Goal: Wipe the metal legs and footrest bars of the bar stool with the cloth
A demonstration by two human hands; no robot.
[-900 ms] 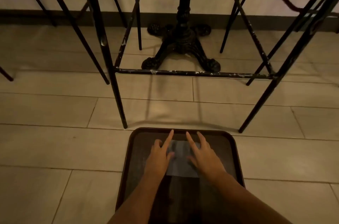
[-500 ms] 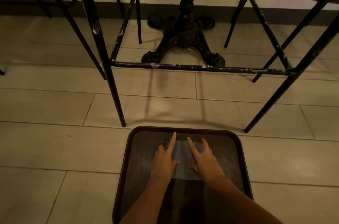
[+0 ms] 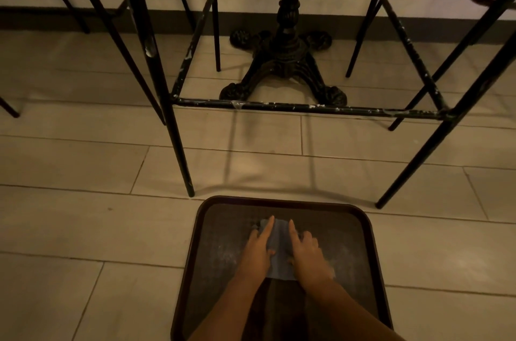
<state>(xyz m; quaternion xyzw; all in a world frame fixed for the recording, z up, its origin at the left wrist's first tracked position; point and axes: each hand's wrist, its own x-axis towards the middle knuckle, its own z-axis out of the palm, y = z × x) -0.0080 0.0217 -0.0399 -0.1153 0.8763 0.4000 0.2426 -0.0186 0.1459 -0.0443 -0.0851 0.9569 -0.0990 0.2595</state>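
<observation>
A blue-grey cloth lies on a dark brown tray on the tiled floor, close in front of me. My left hand and my right hand press on its two sides, index fingers stretched forward, the other fingers curled into the fabric. Beyond the tray stands the bar stool: a black front left leg, a front right leg, and a front footrest bar speckled with white marks. Side bars run back to the rear legs.
A black cast-iron table base stands on the floor behind the stool's footrest frame. Legs of another stool slant at the left and more legs at the right. A dark skirting board runs along the wall.
My hands have drawn closer together on the cloth, which now shows as a narrower strip between them. Most fingers have curled in. The view has tilted slightly.
</observation>
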